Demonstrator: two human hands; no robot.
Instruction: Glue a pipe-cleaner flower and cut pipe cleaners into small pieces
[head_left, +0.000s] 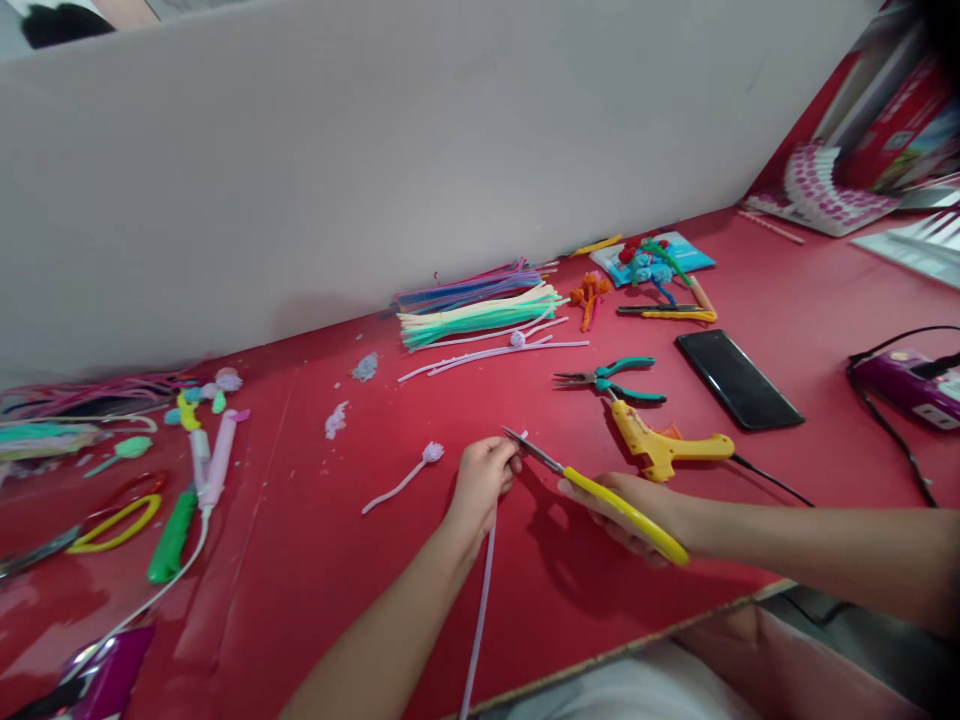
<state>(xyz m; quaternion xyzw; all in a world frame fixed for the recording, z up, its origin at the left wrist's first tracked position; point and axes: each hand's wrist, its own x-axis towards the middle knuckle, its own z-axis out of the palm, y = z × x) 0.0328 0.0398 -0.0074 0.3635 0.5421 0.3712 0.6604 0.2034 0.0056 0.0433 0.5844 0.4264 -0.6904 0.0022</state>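
Pinched in my left hand (484,475) is a lilac pipe cleaner (484,600); its long end hangs down toward the table's front edge, and a short tip pokes out above the fingers. My right hand (637,510) grips yellow-handled scissors (622,510), whose blades point left and reach that tip beside my left fingertips. Whether the blades touch the tip I cannot tell. Left of my left hand lies a lilac pipe cleaner with a fluffy ball end (433,453). Beyond it are small heaps of lilac fluff (337,420) and greyish fluff (365,367).
Behind lie bundled pipe cleaners (480,315). Teal-handled pliers (611,380), a yellow glue gun (660,440) with its cord, and a black phone (739,380) sit to the right. At left are other scissors (112,525) and a pink glue gun (220,460). A grey partition (450,150) stands along the back.
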